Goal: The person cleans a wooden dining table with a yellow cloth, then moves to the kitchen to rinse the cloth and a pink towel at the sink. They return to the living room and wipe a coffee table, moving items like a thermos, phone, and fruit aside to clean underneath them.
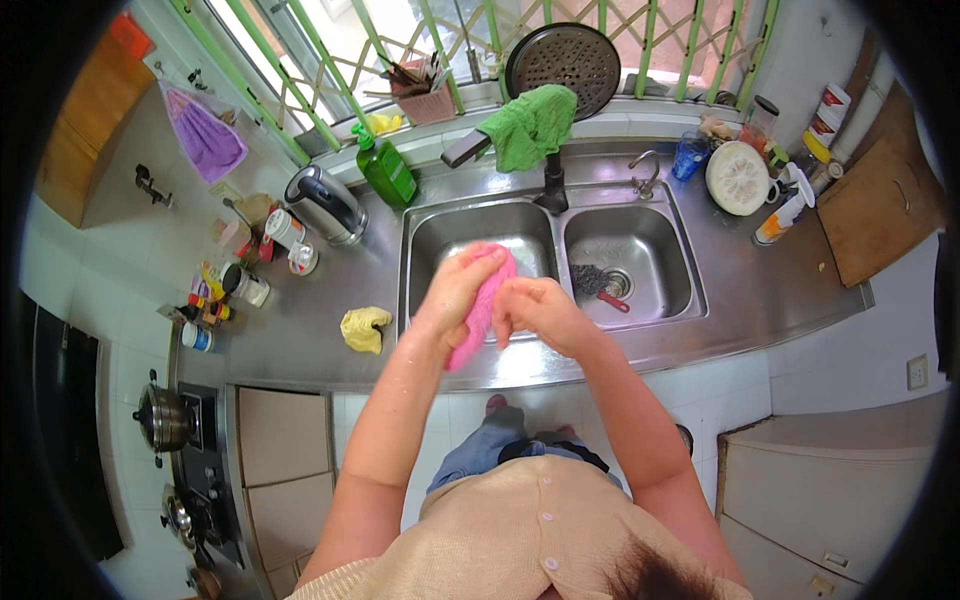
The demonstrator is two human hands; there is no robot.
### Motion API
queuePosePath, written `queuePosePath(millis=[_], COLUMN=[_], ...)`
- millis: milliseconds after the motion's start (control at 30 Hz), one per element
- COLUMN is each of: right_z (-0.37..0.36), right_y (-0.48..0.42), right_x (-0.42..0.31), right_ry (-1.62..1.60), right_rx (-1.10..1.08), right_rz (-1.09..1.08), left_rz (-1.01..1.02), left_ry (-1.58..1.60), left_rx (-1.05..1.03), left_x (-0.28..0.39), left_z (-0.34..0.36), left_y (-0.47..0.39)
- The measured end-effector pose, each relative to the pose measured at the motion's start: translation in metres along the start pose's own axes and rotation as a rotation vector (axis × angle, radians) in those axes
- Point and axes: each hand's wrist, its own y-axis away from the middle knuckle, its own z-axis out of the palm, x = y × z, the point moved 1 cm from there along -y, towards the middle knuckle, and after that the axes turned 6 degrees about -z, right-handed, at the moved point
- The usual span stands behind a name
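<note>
My left hand (454,289) grips a pink cloth (478,330) over the front of the left sink basin (427,232). The cloth hangs lengthwise and its lower end reaches over the counter's front rim. At the cloth's right edge is my right hand (536,313), its fingers curled; whether they pinch the cloth is unclear. Both forearms look wet. In the right basin (660,247) lie a dark mesh scourer (589,279) and a small tool with a red handle (613,302), near the drain. A green cloth (534,127) drapes over the black faucet (553,184).
A crumpled yellow cloth (365,328) lies left of the sink. Behind it stand an electric kettle (326,204) and a green pump bottle (386,169). To the right are a blue glass (690,156), a cut winter melon (737,178) and a spray bottle (784,210). A pot (163,416) sits on the stove.
</note>
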Motion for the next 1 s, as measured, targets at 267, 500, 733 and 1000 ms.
queuePosePath(millis=[267,500,733,1000], right_z=[0.008,-0.027,-0.031,-0.052], right_y=[-0.015,-0.029,-0.061,-0.109], right_x=[0.027,-0.007,-0.056,-0.097], right_ry=[0.373,0.302,0.262,0.336], right_rx=[0.254,0.350,0.638,0.828], right_rz=[-0.289,-0.023,-0.289,-0.390], left_rz=[-0.022,0.502,0.792,0.496], left_ry=[0.174,-0.668,-0.902,-0.694], left_rx=[-0.203,-0.022,0.086,-0.019], left_x=[0.039,0.109,0.191,0.232], left_z=[-0.006,-0.064,-0.054,-0.040], left_y=[-0.005,-0.049,-0.096,-0.178])
